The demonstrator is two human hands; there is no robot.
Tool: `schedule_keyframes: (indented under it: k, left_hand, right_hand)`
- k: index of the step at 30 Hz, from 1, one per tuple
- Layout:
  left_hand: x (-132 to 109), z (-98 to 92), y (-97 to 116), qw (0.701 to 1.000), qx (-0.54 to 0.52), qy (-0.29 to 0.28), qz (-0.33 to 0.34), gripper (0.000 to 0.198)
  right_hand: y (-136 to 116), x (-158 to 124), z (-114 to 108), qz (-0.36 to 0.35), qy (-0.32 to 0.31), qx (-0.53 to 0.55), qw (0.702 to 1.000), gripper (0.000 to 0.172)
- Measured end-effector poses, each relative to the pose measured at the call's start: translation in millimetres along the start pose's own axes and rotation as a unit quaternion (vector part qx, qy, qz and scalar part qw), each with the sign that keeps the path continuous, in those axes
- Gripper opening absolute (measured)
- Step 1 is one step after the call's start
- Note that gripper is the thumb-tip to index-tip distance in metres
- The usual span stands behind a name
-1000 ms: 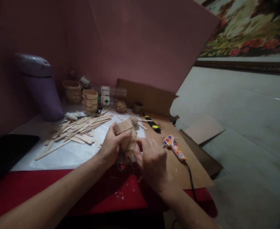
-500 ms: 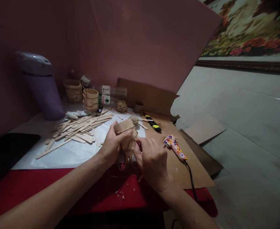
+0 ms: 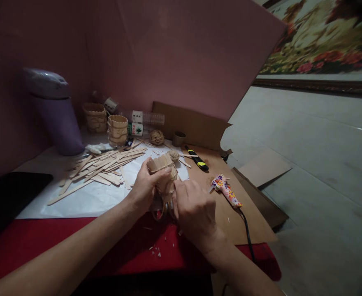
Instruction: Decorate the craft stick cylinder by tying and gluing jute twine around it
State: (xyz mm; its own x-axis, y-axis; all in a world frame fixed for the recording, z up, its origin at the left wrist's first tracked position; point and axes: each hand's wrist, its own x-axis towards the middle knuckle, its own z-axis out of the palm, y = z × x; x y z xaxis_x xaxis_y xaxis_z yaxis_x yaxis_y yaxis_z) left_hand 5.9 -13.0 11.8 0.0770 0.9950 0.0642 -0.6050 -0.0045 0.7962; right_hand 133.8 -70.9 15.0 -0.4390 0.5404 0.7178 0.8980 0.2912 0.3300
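My left hand (image 3: 145, 183) is wrapped round a small craft-stick cup (image 3: 160, 163), which is tilted and has twine around it below its scalloped rim. My right hand (image 3: 196, 209) is closed at the cup's right side, thumb and fingertips against it. Whatever these fingers pinch is hidden. Below the cup, partly covered by it, show the looped handles of scissors (image 3: 159, 214). Just behind the cup sits a small ball of twine (image 3: 174, 156).
Craft sticks (image 3: 107, 164) lie heaped at left on white paper (image 3: 76, 210). Two finished-looking cups (image 3: 117, 129), bottles (image 3: 136, 128) and a purple bin (image 3: 56, 119) stand behind. A utility knife (image 3: 198, 158) and a corded glue gun (image 3: 226, 190) lie on cardboard (image 3: 239, 226) at right.
My right hand has turned slightly, its thumb and fingers shifting along the cup's right side. The left hand and the cup stay almost where they were.
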Motion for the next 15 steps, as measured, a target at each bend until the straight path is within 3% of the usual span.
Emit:
schedule_keyframes:
  k: [8, 15]
  left_hand:
    - [0, 0.5, 3, 1.000, -0.015, 0.011, -0.005, 0.048]
    - [-3, 4.7, 13, 0.997, -0.052, 0.005, -0.065, 0.037]
  right_hand:
    - [-8, -7, -3, -0.034, 0.011, -0.010, 0.999, 0.026]
    - [-2, -16, -7, 0.011, 0.038, 0.112, 0.993, 0.033]
